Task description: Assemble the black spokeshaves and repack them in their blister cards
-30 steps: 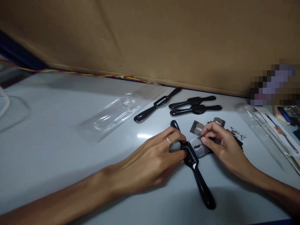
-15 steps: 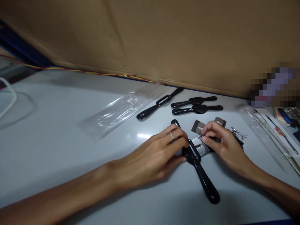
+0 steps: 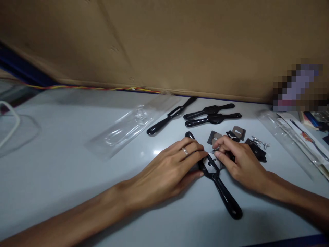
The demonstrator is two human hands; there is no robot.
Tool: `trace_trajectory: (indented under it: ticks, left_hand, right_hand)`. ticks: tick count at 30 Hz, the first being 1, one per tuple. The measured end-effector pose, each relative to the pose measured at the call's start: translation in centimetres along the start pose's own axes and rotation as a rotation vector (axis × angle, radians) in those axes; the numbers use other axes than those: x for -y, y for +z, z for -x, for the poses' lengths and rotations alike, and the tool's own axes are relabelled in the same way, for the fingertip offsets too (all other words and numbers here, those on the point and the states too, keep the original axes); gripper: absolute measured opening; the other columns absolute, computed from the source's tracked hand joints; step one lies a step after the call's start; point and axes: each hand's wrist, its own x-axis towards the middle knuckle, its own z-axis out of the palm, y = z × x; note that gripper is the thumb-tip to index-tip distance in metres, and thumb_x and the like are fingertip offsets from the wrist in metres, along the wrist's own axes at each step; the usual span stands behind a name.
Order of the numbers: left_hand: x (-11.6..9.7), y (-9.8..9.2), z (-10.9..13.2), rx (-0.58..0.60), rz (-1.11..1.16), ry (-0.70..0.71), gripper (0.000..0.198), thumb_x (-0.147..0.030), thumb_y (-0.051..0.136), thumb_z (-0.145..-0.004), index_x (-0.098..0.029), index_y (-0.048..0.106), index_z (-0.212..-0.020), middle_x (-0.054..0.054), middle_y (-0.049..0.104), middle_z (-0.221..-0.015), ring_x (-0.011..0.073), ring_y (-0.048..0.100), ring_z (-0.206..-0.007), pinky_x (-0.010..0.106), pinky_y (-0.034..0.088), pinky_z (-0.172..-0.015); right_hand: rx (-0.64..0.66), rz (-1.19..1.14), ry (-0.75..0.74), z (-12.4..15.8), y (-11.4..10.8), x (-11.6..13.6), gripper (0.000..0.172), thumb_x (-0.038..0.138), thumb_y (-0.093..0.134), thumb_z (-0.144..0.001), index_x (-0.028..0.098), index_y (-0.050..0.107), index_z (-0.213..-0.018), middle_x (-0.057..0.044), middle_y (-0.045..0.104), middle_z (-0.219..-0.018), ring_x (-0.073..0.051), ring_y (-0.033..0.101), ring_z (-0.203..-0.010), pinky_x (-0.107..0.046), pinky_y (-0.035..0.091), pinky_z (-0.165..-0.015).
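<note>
A black two-handled tool body (image 3: 224,196) lies on the pale table (image 3: 64,171), one handle pointing toward me. My left hand (image 3: 169,169), a ring on one finger, pinches its middle from the left. My right hand (image 3: 240,161) pinches a small shiny metal blade (image 3: 212,163) and presses it onto the tool's centre. Both hands are closed and meet over the tool's middle.
Three more black tool bodies (image 3: 212,118) lie behind, beside a clear plastic sleeve (image 3: 131,123). Loose metal blades (image 3: 238,132), black clamps (image 3: 257,151) and small screws (image 3: 259,141) lie by my right hand. Packaged tools (image 3: 303,137) sit at right. A cardboard wall (image 3: 180,44) stands behind.
My right hand has slid the blade leftward onto the tool's centre. The tool has turned slightly under my left hand.
</note>
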Motion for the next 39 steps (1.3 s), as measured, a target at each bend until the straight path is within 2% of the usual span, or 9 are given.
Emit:
trace_trajectory:
  ticks: [5,9,13,17,20,23,31,34,39]
  left_hand:
    - [0.1,0.2,0.1,-0.008,-0.034,-0.01,0.035,-0.028,0.057,-0.101,-0.015,0.055,-0.134,0.011,0.065,-0.121,0.0264,0.055,-0.119,0.045,0.053,-0.1]
    - [0.2,0.3,0.2,0.012,-0.062,-0.018,0.035,-0.031,0.058,-0.101,-0.013,0.056,-0.131,0.011,0.066,-0.116,0.0266,0.054,-0.113,0.045,0.052,-0.096]
    - [0.2,0.3,0.3,0.013,-0.07,-0.029,0.035,-0.028,0.058,-0.101,-0.013,0.055,-0.132,0.011,0.066,-0.115,0.0258,0.053,-0.11,0.043,0.051,-0.094]
    - [0.0,0.1,0.2,0.0,-0.172,0.016,0.033,-0.027,0.055,-0.102,-0.012,0.056,-0.131,0.01,0.067,-0.107,0.025,0.055,-0.099,0.04,0.049,-0.083]
    - [-0.2,-0.1,0.1,0.008,-0.211,0.037,0.029,-0.024,0.054,-0.102,-0.014,0.058,-0.129,0.008,0.066,-0.097,0.023,0.056,-0.089,0.037,0.046,-0.075]
    - [-0.3,-0.2,0.1,0.021,-0.101,0.024,0.029,-0.02,0.053,-0.101,-0.015,0.057,-0.129,0.006,0.064,-0.095,0.0206,0.056,-0.084,0.033,0.048,-0.073]
    - [-0.2,-0.2,0.2,0.046,0.015,-0.066,0.025,-0.019,0.054,-0.099,-0.017,0.057,-0.124,0.004,0.061,-0.094,0.0182,0.058,-0.079,0.029,0.049,-0.066]
    - [-0.2,-0.3,0.1,0.058,0.005,-0.04,0.024,-0.015,0.049,-0.099,-0.018,0.059,-0.121,0.005,0.062,-0.094,0.0185,0.058,-0.081,0.028,0.05,-0.067]
    - [0.0,-0.5,0.1,0.055,0.007,0.025,0.035,-0.004,0.045,-0.094,-0.019,0.064,-0.12,0.007,0.063,-0.097,0.0188,0.057,-0.084,0.028,0.049,-0.067]
  right_hand:
    - [0.046,0.13,-0.144,0.5,0.4,-0.2,0.019,0.02,0.041,-0.103,0.02,0.06,-0.105,-0.008,0.072,-0.097,-0.022,0.066,-0.089,-0.035,0.049,-0.078]
    - [-0.035,0.154,-0.203,0.5,0.5,-0.3,0.021,0.017,0.041,-0.103,0.019,0.061,-0.106,-0.009,0.072,-0.1,-0.022,0.065,-0.093,-0.038,0.05,-0.082]
    - [-0.07,0.155,-0.19,0.6,0.1,0.3,0.012,0.026,0.057,-0.098,0.019,0.06,-0.108,-0.009,0.072,-0.103,-0.025,0.065,-0.095,-0.042,0.051,-0.084]
    - [-0.034,0.224,-0.158,1.2,0.1,1.2,0.036,0.038,0.074,-0.087,0.019,0.059,-0.114,-0.011,0.07,-0.106,-0.03,0.065,-0.098,-0.046,0.052,-0.086]
    - [-0.017,0.239,-0.143,1.6,0.4,1.4,0.03,0.029,0.072,-0.088,0.021,0.058,-0.113,-0.011,0.07,-0.108,-0.03,0.064,-0.102,-0.047,0.052,-0.088]
    - [0.008,0.17,-0.11,1.7,0.5,1.3,0.025,0.022,0.068,-0.088,0.022,0.057,-0.111,-0.01,0.069,-0.107,-0.028,0.063,-0.102,-0.045,0.053,-0.088]
    - [0.044,0.15,-0.136,1.4,0.1,0.9,0.031,0.018,0.065,-0.09,0.023,0.056,-0.118,-0.01,0.068,-0.114,-0.028,0.061,-0.108,-0.048,0.05,-0.096]
    - [0.074,0.132,-0.153,1.2,-0.2,0.8,0.033,0.017,0.065,-0.089,0.024,0.056,-0.119,-0.009,0.068,-0.114,-0.027,0.062,-0.108,-0.048,0.049,-0.098]
    - [0.099,0.116,-0.175,1.0,-0.6,0.8,0.035,0.016,0.064,-0.087,0.024,0.057,-0.12,-0.009,0.067,-0.114,-0.027,0.061,-0.109,-0.049,0.047,-0.1]
